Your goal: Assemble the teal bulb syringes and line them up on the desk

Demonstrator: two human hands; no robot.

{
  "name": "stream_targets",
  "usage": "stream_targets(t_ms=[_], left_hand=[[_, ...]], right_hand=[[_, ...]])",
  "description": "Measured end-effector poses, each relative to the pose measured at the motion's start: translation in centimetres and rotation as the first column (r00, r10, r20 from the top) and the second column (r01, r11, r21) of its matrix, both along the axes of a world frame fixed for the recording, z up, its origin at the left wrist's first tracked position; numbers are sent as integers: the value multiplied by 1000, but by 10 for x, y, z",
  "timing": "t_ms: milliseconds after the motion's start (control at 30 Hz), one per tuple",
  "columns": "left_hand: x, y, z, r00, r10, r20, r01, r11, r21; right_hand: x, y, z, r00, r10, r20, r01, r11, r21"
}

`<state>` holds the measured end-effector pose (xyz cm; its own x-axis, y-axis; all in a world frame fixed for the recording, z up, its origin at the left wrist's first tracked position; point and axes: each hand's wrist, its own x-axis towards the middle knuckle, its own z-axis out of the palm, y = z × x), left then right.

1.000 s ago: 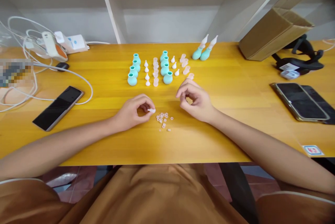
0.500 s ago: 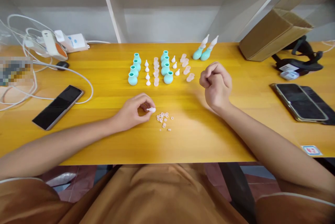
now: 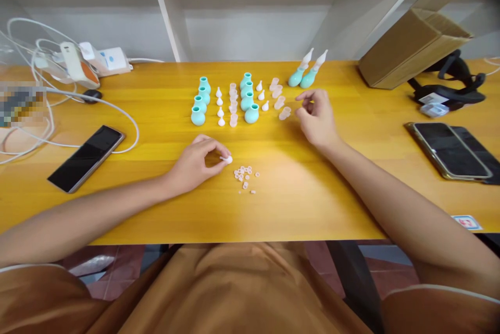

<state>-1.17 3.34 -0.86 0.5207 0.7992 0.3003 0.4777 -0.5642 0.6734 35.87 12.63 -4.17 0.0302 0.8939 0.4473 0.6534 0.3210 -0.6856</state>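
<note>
On the yellow wooden table (white shelving behind) my left hand pinches a white tip beside the beads — right hand loosely open, empty.

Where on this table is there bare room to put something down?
Bare wood lies between the black phone and the left hand, and between the right hand and the right phone. It is crowded around the teal bulbs and the small rings.

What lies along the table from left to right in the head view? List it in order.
White cables → black phone → left hand, fingers pinching a small white tip → pile of small rings → right hand → cardboard box → second phone.
</note>
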Motion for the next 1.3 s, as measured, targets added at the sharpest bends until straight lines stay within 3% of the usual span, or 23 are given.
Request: stream_targets(t_ms=[100,233,467,733,900,1033,1133,1200,1300], left_hand=[[0,0,1,1000,-15,-2,15,1000,-17],[0,2,1,999,-30,-28,31,999,19],[1,1,1,995,5,-97,5,995,98],[2,-2,3,991,8,-133,7,994,110],[2,-1,1,991,-3,-136,20,991,129],[2,-1,0,990,-11,-143,29,992,122],[1,-3,0,991,-34,-130,55,984,167],[1,-7,1,992,-72,-106,99,953,287],[0,-15,2,981,-166,-98,193,826,529]], right_hand=[[-10,-4,1,994,-73,82,76,997,-33],[-19,-8,3,987,-36,157,45,998,-53],[-22,-3,2,977,-94,193,100,995,-23],[-21,2,1,967,-76,242,85,996,-27],[-22,-7,6,988,-41,147,39,999,19],[-39,-31,16,991,96,-90,-100,994,-37],[-61,-61,28,922,246,-299,-309,933,-185],[-76,-84,37,850,351,-393,-481,822,-305],[-98,-114,46,723,421,-547,-669,623,-405]])
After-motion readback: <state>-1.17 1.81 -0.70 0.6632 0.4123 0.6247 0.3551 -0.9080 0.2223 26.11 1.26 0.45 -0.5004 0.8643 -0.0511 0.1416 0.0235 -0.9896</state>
